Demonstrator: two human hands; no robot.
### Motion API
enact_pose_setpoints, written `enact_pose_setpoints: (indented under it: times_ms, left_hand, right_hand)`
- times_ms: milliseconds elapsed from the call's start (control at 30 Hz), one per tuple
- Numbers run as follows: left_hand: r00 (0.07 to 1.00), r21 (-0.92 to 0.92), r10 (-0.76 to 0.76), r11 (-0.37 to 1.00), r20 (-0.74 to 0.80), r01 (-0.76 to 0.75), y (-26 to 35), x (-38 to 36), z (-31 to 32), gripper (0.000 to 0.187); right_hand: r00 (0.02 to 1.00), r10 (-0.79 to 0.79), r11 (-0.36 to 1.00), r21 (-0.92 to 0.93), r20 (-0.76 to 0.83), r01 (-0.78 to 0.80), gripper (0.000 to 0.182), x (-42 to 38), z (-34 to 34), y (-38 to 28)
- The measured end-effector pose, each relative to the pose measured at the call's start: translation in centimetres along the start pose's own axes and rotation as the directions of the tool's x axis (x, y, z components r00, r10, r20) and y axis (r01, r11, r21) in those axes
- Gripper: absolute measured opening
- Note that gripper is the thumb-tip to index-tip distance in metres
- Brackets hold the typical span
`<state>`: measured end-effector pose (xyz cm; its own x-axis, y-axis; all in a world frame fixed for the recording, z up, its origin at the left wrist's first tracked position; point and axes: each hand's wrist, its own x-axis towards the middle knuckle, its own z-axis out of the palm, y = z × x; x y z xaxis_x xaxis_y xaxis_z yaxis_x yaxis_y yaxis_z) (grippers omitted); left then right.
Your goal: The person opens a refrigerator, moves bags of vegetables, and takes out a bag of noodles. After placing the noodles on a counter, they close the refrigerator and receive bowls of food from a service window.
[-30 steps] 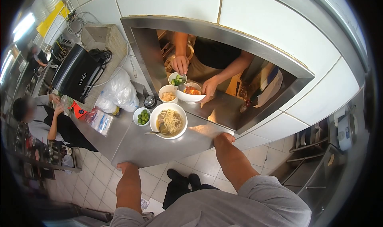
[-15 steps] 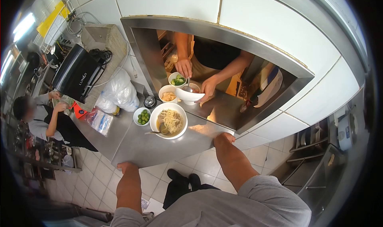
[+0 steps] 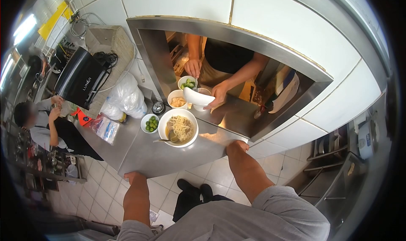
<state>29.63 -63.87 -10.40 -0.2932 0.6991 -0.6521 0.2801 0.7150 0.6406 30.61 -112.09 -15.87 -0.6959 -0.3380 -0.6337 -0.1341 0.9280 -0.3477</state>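
Observation:
My left hand [image 3: 135, 177] is closed on the front edge of the steel counter [image 3: 154, 161], its fingers partly hidden. At the counter's right corner, my right hand [image 3: 237, 146] grips the edge close to the wall. Between and beyond my hands sits a white bowl of noodle soup [image 3: 182, 129] with a metal spoon [image 3: 162, 140] leaning out over its left rim. Left of it stands a small bowl of green limes [image 3: 150, 124]. Neither hand touches the bowls.
Through the wall opening, another person's hands [image 3: 216, 93] hold a tilted white bowl [image 3: 198, 98] beside bowls of green pieces [image 3: 187, 82] and pale pieces [image 3: 177, 99]. A dark-lidded jar [image 3: 158, 108], plastic bags [image 3: 129, 98] and a black LUNAR device [image 3: 82, 78] stand left. A co-worker [image 3: 46, 124] is farther left.
Across the opening, the other person's white bowl has tipped further and shifted slightly left, and their other hand has moved a little. My hands have stayed in place.

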Motion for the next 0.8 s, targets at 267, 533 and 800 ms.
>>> enact_pose_setpoints:
  times_ms: [267, 533, 800]
  left_hand:
    - [0.998, -0.049, -0.019, 0.999, 0.056, 0.022, 0.0, 0.2, 0.0, 0.086]
    - [1.000, -0.005, -0.001, 1.000, 0.030, 0.001, -0.2, 0.9, 0.3, 0.087]
    - [0.999, -0.018, -0.012, 1.000, 0.053, 0.013, 0.0, 0.0, -0.2, 0.086]
  right_hand:
    - [0.999, 0.039, 0.996, 0.076, -0.031, -0.036, 0.059, -0.5, -0.3, -0.1]
    - [0.999, -0.053, 0.998, -0.023, -0.008, 0.053, 0.052, 3.0, 3.8, 0.5]
    - [0.992, -0.113, 0.983, -0.139, 0.051, 0.119, 0.044, 2.4, 2.8, 0.7]
